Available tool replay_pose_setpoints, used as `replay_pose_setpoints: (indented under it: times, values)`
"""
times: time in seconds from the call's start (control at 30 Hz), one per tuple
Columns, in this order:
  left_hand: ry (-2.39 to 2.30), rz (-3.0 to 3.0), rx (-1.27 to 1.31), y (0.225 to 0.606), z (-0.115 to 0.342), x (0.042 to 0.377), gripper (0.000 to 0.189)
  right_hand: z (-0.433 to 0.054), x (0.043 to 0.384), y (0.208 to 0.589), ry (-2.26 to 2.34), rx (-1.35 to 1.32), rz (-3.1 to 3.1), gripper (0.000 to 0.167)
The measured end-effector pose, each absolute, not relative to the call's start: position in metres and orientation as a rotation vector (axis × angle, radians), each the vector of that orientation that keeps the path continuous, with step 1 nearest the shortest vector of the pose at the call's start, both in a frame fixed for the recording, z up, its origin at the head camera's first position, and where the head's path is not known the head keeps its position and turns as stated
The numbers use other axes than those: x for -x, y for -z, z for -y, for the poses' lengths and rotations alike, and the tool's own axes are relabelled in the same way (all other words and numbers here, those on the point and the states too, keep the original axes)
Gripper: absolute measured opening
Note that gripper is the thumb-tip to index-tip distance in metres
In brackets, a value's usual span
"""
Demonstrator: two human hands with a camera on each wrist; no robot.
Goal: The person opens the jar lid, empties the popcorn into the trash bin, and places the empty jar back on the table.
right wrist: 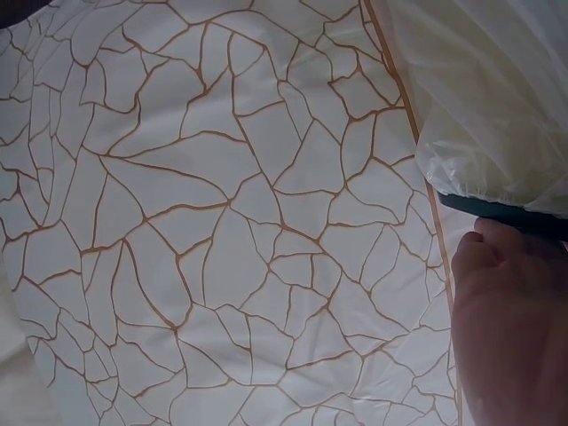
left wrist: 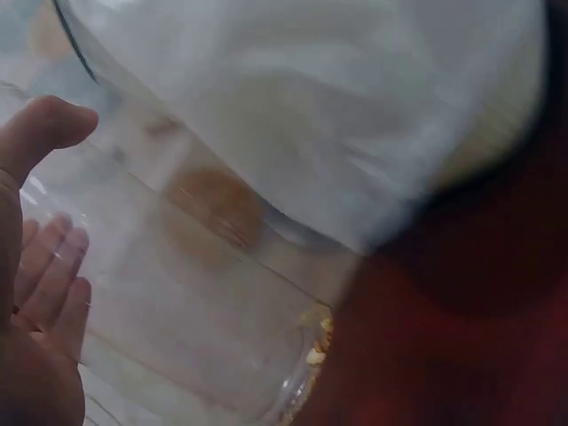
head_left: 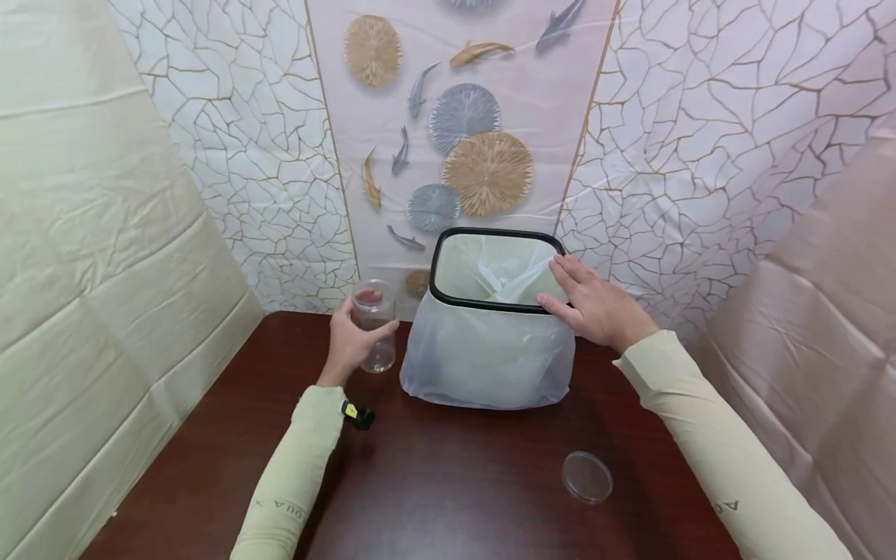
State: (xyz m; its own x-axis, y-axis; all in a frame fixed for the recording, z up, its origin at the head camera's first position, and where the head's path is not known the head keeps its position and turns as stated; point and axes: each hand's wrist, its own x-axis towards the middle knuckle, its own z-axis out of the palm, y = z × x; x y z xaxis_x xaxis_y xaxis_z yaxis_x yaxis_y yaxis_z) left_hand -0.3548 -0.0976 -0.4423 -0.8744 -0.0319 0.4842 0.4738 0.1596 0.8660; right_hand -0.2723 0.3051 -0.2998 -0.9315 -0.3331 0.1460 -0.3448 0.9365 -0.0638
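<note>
My left hand (head_left: 355, 338) grips a clear jar (head_left: 380, 346) round its side, left of a bin. The jar has no lid on it and stands nearly upright. Small yellowish bits (left wrist: 316, 355) show at its bottom in the left wrist view. My right hand (head_left: 598, 303) rests with fairly straight fingers at the right corner of the bin's black rim (head_left: 490, 304), thumb towards the front. The bin (head_left: 483, 358) is covered by a whitish translucent plastic bag folded over its outside; the same bag lines the inside.
A round clear lid (head_left: 586, 477) lies on the dark reddish table (head_left: 455, 482), in front of the bin to the right. A patterned cloth with fish (head_left: 462, 117) hangs behind the bin. Pale drapes (head_left: 105, 272) close off both sides.
</note>
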Motion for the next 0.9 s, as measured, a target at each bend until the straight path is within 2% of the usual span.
replay_pose_setpoints:
  times: [0.33, 0.6, 0.67, 0.9]
  values:
    - [1.764, 2.069, 0.303, 0.496, 0.100, 0.346, 0.069, -0.300, 0.273, 0.301, -0.156, -0.550, 2.937, 0.083]
    - [1.804, 2.068, 0.334, 0.497, 0.103, 0.339, 0.070, -0.297, 0.276, 0.303, -0.160, -0.546, 2.931, 0.084]
    - [1.782, 2.098, 0.362, 0.499, 0.107, 0.340, 0.075, -0.295, 0.277, 0.302, -0.164, -0.551, 2.934, 0.084]
    - [1.615, 2.348, 0.405, 0.504, 0.123, 0.339, 0.111, -0.296, 0.268, 0.290, -0.132, -0.557, 2.936, 0.088]
